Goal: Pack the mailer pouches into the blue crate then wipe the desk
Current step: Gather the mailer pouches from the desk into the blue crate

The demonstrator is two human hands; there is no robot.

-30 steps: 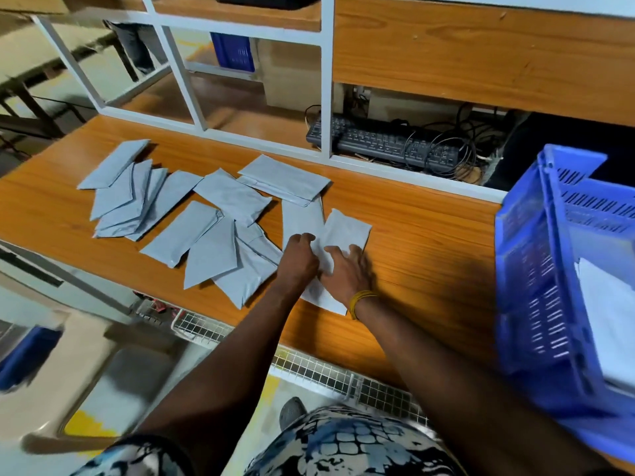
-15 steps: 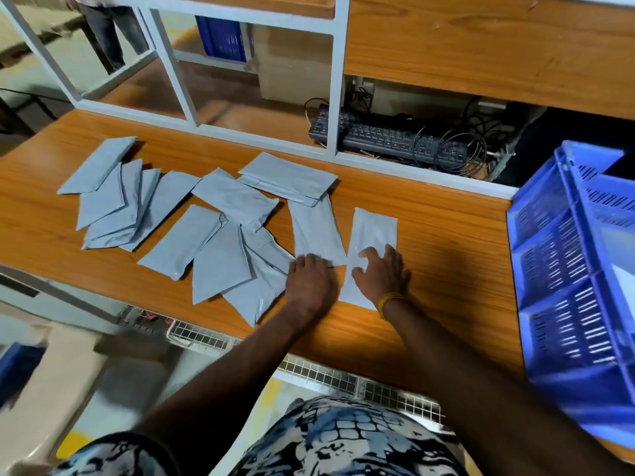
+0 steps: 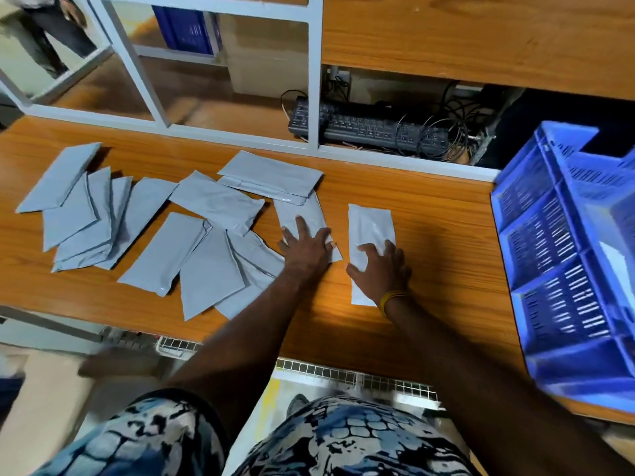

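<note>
- Over at nine o'clock, a loose spread of grey mailer pouches [image 3: 144,221] covers the desk [image 3: 429,214], none gathered yet.
- Centre: left hand [image 3: 307,245] lies flat, fingers splayed, pressing a grey pouch [image 3: 300,218], gripping nothing.
- Just beside it, right hand [image 3: 379,269] rests on a white pouch [image 3: 369,231], fingers loosely bent; whether it pinches an edge, I cannot tell.
- Best play: slide the two together, square the edges, lift as one.
- Three o'clock: blue crate [image 3: 549,252] stands tilted, well apart.
</note>
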